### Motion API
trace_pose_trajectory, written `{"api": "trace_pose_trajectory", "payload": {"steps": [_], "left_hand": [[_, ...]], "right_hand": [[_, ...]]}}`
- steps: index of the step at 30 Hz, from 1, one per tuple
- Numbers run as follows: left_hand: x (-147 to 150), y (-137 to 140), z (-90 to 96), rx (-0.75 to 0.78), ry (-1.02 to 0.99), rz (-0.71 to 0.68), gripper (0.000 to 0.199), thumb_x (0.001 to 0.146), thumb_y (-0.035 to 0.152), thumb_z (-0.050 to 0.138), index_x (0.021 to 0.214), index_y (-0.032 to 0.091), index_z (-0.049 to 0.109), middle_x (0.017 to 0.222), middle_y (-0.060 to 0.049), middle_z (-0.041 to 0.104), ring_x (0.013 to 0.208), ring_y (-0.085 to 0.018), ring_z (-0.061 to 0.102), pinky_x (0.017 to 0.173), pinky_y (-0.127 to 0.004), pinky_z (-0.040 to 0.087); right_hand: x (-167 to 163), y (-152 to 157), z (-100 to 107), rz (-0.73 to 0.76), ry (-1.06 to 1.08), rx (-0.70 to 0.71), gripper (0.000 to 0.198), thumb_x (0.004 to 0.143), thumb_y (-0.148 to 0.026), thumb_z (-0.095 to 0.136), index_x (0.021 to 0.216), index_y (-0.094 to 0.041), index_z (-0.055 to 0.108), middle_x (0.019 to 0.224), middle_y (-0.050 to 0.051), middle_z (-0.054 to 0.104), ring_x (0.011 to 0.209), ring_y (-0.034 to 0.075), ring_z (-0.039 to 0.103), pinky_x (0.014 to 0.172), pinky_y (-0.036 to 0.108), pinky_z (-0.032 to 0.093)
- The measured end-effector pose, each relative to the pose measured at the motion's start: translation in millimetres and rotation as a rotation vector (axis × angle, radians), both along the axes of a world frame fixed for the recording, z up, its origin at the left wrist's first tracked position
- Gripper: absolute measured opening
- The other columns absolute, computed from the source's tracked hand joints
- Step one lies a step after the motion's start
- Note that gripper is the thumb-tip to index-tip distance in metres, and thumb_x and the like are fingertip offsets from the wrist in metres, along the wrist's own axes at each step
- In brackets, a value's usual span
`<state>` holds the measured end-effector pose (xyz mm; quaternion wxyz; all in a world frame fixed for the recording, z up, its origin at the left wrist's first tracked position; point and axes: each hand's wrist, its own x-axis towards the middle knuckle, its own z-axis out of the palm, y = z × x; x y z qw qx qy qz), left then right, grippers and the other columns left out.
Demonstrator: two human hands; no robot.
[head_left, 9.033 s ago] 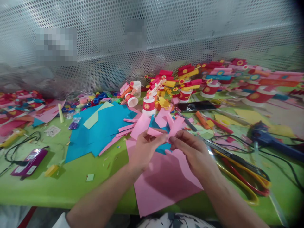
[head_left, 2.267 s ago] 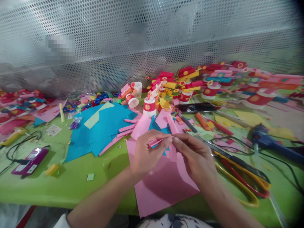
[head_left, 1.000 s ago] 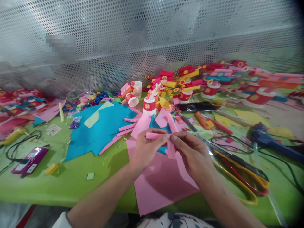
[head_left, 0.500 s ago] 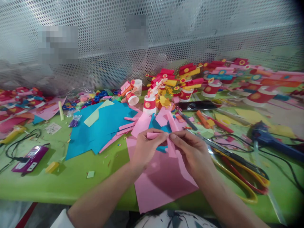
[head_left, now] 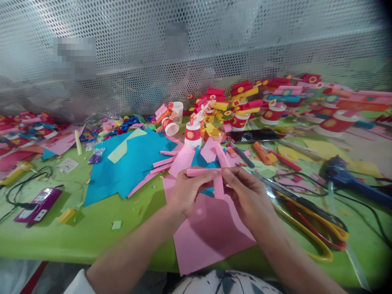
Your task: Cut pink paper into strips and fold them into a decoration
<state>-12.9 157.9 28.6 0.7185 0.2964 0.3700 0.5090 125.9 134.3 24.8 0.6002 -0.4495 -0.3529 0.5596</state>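
Observation:
Above a large pink paper sheet (head_left: 211, 245), both of my hands pinch narrow pink paper strips (head_left: 218, 189). One strip end lies sideways over my left fingers and another hangs down, crossing at a right angle. My left hand (head_left: 188, 192) is closed, thumb pressed on the sideways part. My right hand (head_left: 248, 190) grips the crossing with thumb and forefinger; its other fingers are curled behind. Several cut pink strips (head_left: 162, 164) lie left of my hands, partly on blue paper (head_left: 122, 171). A red-and-white paper cup (head_left: 193, 135) stands just beyond.
At right lie large scissors (head_left: 318, 245) with yellow and red handles, a blue glue gun (head_left: 346, 175) with its cord, and a dark phone (head_left: 257, 135). Decorated cups (head_left: 272, 114) line the back. A purple device (head_left: 38, 206) with a cable sits at left. Perforated metal (head_left: 137, 77) rises behind.
The sideways strip end has straightened out and shows longer over my left fingers. The hanging strip has turned more upright and slightly left. Both hands keep their grip.

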Motion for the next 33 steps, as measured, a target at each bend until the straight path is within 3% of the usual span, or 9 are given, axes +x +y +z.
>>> {"api": "trace_pose_trajectory", "payload": {"steps": [5,12,21,33], "left_hand": [[0.4,2.0,3.7,-0.042,-0.051,0.028,0.028,0.066,0.032,0.092,0.082,0.013,0.077,0.081,-0.005,0.074,0.081,-0.018,0.07,0.083,-0.032,0.06],[1.6,-2.1,4.1,0.05,-0.014,0.104,0.023,0.07,0.032,0.089,0.079,0.014,0.078,0.079,-0.003,0.073,0.078,-0.016,0.069,0.079,-0.031,0.059],[2.1,-2.4,0.1,-0.026,-0.057,0.082,0.02,0.068,0.028,0.089,0.081,0.015,0.081,0.078,-0.003,0.075,0.076,-0.014,0.069,0.072,-0.025,0.056],[5.6,-3.7,1.7,-0.009,-0.018,0.103,0.025,0.067,0.033,0.09,0.081,0.014,0.081,0.078,-0.005,0.077,0.073,-0.017,0.071,0.079,-0.034,0.06]], "right_hand": [[-0.6,0.2,-1.2,-0.004,0.086,-0.044,0.027,0.076,-0.05,0.084,0.085,-0.025,0.081,0.071,0.0,0.067,0.065,0.012,0.058,0.055,0.023,0.05],[-1.0,-0.5,6.1,0.051,-0.103,-0.023,0.035,0.067,-0.045,0.091,0.088,-0.021,0.079,0.085,0.003,0.071,0.071,0.015,0.063,0.056,0.025,0.055],[-1.5,-1.1,2.3,-0.018,-0.3,0.055,0.033,0.074,-0.047,0.086,0.092,-0.02,0.077,0.074,0.002,0.072,0.062,0.014,0.062,0.058,0.028,0.054],[-3.2,-2.5,6.5,-0.044,-0.318,0.045,0.03,0.074,-0.044,0.085,0.089,-0.021,0.076,0.074,0.002,0.072,0.063,0.014,0.062,0.06,0.029,0.054]]}}
